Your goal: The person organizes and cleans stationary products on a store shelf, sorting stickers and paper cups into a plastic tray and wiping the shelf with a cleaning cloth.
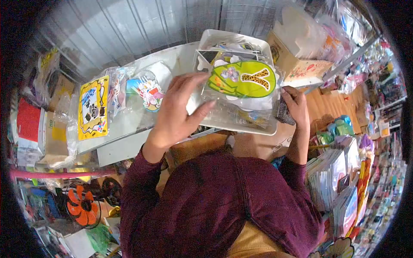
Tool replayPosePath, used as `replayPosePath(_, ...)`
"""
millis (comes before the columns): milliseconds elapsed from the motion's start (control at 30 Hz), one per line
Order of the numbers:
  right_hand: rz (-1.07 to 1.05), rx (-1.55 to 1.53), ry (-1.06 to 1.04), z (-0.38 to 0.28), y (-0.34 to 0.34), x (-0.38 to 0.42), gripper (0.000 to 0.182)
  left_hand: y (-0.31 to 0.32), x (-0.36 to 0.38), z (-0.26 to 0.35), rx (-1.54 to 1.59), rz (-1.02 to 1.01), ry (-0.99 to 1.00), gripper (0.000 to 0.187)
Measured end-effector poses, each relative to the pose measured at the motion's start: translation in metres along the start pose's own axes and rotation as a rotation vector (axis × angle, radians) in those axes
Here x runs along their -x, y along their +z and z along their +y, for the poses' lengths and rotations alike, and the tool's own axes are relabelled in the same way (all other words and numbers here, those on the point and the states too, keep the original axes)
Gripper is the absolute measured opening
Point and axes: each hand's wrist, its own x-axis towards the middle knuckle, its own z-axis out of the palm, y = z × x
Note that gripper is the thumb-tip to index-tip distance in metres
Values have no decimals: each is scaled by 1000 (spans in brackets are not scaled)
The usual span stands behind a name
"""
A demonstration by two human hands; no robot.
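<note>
A white plastic tray [271,128] stands at the table's edge in front of me, filled with flat printed pieces in clear plastic. On top lies a green cut-out [262,90] shaped like a flip-flop, with a leopard-print strap. At the tray's left side, my left hand [174,114] is open, thumb and fingers apart, its fingertips close to the green cut-out's left end. My right hand [296,105] is closed around a dark grey cloth [285,112] beside the tray's right wall.
On the glass-topped table [137,122] lie a yellow-framed printed sheet [94,109] and bagged paper cut-outs [148,90]. A cardboard box [301,69] stands right of the tray. Below left is an orange fan [82,205]; stacked packaged sheets [331,176] fill the lower right.
</note>
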Motion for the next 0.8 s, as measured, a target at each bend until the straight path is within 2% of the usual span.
replayPosePath(33, -8, 2, -14, -9, -1, -5, 21, 5, 4, -5, -277, 34, 25, 49)
replayPosePath(67, -15, 145, 19, -20, -1, -9, 22, 12, 8, -10, -553, 68, 41, 55)
replayPosePath(100, -28, 288, 50, -27, 2, -13, 23, 23, 12, -17, -557, 85, 23, 55)
replayPosePath(167, -71, 375, -30, -20, 9, -24, 25, 43, 20, -24, -697, -113, 11, 65)
replayPosePath(233, -110, 297, -81, -14, 9, -30, 27, 46, 21, -23, -673, -79, -17, 65)
replayPosePath(267, -236, 346, 78, -16, 5, -33, 29, 42, 21, -24, -644, -60, 0, 66)
replayPosePath(300, -256, 351, 56, -10, 5, -32, 29, 36, 23, -26, -648, -38, -19, 66)
replayPosePath(367, -52, 102, -19, 7, 8, -22, 30, 21, 29, -30, -372, 70, 65, 65)
replayPosePath(433, 9, 5, 58, 14, 2, -11, 32, -7, 44, -34, -415, 162, 2, 63)
replayPosePath(500, 32, -83, 148, 14, -7, 4, 32, -34, 64, -42, -442, 541, -153, 59)
replayPosePath(567, 145, -210, 246, 31, -10, 18, 31, -47, 89, -52, -148, 843, -259, 56)
replayPosePath(600, 95, -145, 183, 25, -13, 23, 30, -51, 100, -56, -154, 835, -260, 56)
replayPosePath(667, 79, -183, 212, 6, -8, 32, 29, -51, 118, -66, 580, 1041, -565, 53)
replayPosePath(700, 57, -214, 228, 1, -6, 34, 28, -47, 123, -75, 579, 1026, -575, 53)
replayPosePath(767, -13, -151, 198, 16, -4, 30, 26, -41, 127, -87, 856, 916, -504, 45)
replayPosePath(800, -19, -163, 178, 20, 1, 27, 26, -36, 118, -84, 799, 1023, -551, 42)
